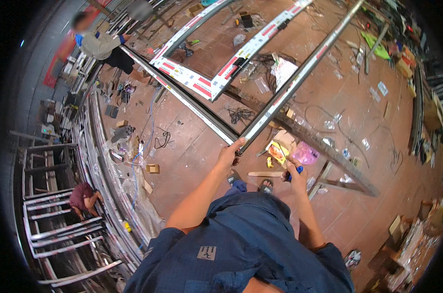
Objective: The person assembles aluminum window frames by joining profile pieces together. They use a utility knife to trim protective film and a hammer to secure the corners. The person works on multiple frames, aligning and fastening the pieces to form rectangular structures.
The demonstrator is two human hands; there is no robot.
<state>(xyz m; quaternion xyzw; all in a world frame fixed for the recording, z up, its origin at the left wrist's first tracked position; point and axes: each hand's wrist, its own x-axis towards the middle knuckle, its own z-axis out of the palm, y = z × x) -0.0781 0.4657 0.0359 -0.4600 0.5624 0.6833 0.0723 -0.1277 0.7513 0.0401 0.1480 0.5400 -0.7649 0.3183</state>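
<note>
My left hand [227, 157] is closed around the near corner of a large metal frame [282, 93], thumb on top. One rail of that frame runs to the far left and the other to the far right. My right hand [297, 179] is closed on a blue-handled tool [299, 170], to the right of the corner and apart from the frame. The tool's working end is too small to make out. Just beyond this hand lies a yellow packet [277, 152] with a picture on it. A second frame [187, 80], covered in white and red film, lies inside the first.
A co-worker [97, 44] stands at the far end of the left rail. Another person [84, 199] crouches by stacked frames [67, 234] at left. A rusty beam [324, 151] crosses under the frame. Cables [241, 115], a pink plastic bag [307, 154] and scraps litter the tiled floor.
</note>
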